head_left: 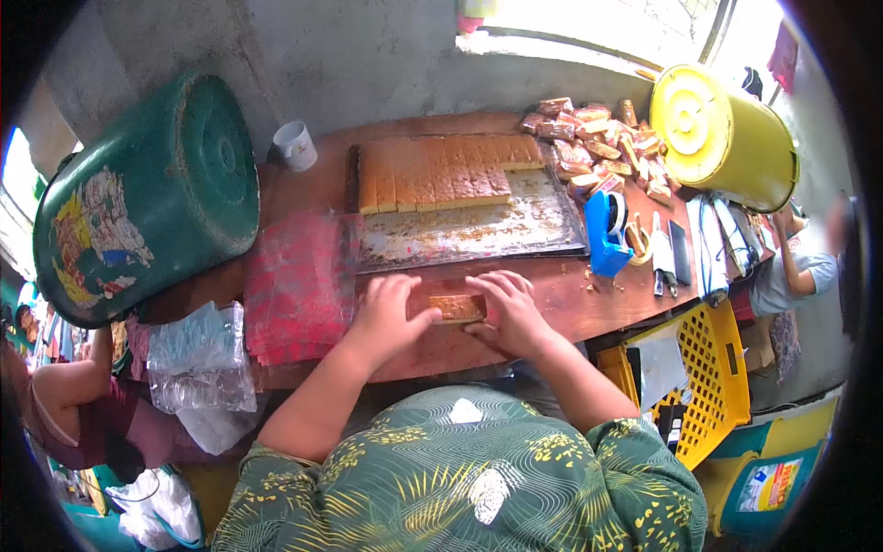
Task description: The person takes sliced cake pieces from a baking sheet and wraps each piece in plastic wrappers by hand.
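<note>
A small rectangular slice of cake with a brown top lies at the table's front edge, between my hands. My left hand is at its left end, fingers apart, with the thumb tip close to or touching the slice. My right hand has its fingers and thumb about the right end, gripping it. Whether the slice lies on a clear wrapper I cannot tell. Just beyond is a metal baking tray with a sheet of cake cut into strips; its near right part shows bare metal with crumbs.
Plastic sheets lie left of my left hand. Wrapped cake slices are piled at the back right, near a blue tape dispenser and a yellow bucket. A green drum and white mug stand left. Other people are at both sides.
</note>
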A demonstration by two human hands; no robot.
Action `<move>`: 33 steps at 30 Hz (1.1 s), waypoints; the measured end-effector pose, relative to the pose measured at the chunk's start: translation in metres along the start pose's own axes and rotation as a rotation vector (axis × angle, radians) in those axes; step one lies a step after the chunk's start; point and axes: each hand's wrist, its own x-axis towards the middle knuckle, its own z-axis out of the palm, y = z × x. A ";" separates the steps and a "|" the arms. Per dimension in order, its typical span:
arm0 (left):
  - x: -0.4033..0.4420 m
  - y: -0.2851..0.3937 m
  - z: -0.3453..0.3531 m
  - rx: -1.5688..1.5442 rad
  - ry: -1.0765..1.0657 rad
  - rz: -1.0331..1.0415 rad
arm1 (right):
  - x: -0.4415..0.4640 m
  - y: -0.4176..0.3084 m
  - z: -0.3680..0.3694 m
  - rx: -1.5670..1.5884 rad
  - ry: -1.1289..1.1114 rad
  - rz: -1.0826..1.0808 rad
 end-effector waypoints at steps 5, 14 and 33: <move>0.073 -0.005 0.016 0.092 0.208 0.140 | -0.060 -0.020 -0.004 0.050 -0.133 -0.211; 0.091 0.022 0.001 0.152 -0.038 0.237 | -0.026 -0.018 -0.022 -0.009 -0.036 -0.253; 0.027 0.050 -0.009 0.123 -0.024 0.387 | 0.015 0.009 -0.011 0.020 -0.229 -0.024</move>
